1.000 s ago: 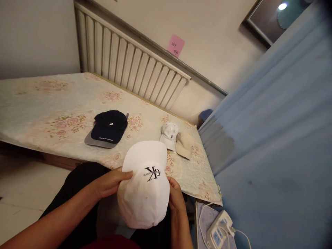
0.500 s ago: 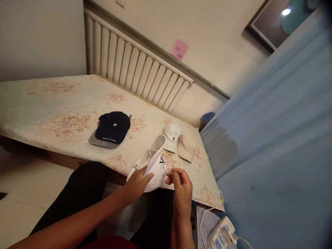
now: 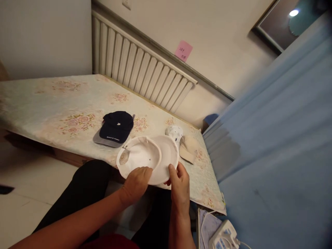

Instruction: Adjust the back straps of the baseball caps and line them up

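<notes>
- white cap [image 3: 145,157], lower centre of frame, inside up, over the near edge of the floral bed [image 3: 52,114].
- left hand [image 3: 135,180] and right hand [image 3: 181,185]: fingers curled, pinching the cap's near rim.
- risk: the pinch looks light, so the cap may slip off towards the floor.

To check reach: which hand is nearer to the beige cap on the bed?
Right. The right hand, on the brim of the white cap, is in front of the beige cap; the left hand, on the crown, is farther left.
</notes>
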`<state>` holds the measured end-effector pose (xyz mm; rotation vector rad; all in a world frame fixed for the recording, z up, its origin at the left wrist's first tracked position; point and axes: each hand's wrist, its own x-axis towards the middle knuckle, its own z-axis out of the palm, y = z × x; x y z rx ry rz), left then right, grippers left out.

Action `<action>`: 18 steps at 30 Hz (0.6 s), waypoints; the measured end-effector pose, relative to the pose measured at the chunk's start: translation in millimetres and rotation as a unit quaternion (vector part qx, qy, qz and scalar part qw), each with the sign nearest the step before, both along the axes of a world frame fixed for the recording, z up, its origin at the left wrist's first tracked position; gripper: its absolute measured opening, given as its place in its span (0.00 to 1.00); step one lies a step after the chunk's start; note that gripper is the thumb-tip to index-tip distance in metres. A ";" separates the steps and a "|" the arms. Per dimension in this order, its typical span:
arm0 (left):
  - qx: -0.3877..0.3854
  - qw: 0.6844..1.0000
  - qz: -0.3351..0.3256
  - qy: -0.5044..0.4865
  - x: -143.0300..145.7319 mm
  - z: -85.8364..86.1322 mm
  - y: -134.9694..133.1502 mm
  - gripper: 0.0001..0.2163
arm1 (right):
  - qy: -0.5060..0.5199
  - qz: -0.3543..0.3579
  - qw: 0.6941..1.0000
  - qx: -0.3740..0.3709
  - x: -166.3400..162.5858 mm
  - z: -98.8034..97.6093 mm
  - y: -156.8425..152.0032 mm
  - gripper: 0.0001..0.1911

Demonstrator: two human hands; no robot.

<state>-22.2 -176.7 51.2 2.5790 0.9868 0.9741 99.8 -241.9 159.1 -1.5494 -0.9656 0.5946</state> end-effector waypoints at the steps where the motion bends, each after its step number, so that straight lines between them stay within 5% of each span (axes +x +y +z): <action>1: -0.008 1.000 -0.004 -0.009 -0.1 -0.4 0.7 0.13 | -0.006 0.000 1.000 -0.015 0.5 -1.4 -0.1 0.14; 10: -0.150 0.983 -0.098 -0.047 -4.0 12.4 1.8 0.11 | -0.216 -0.060 0.975 -0.009 2.3 -18.5 -11.7 0.11; 12: -0.218 0.961 -0.141 -0.090 -7.5 18.2 4.9 0.18 | -0.248 -0.069 0.966 -0.002 1.0 -21.8 -15.0 0.11; 15: -0.369 0.894 -0.186 -0.176 -12.6 25.8 11.0 0.34 | -0.274 -0.080 0.958 0.007 -1.4 -29.3 -19.0 0.12; 18: -0.501 0.780 -0.241 -0.288 -16.4 36.1 15.9 0.31 | -0.301 -0.073 0.950 0.021 -4.2 -41.1 -21.7 0.11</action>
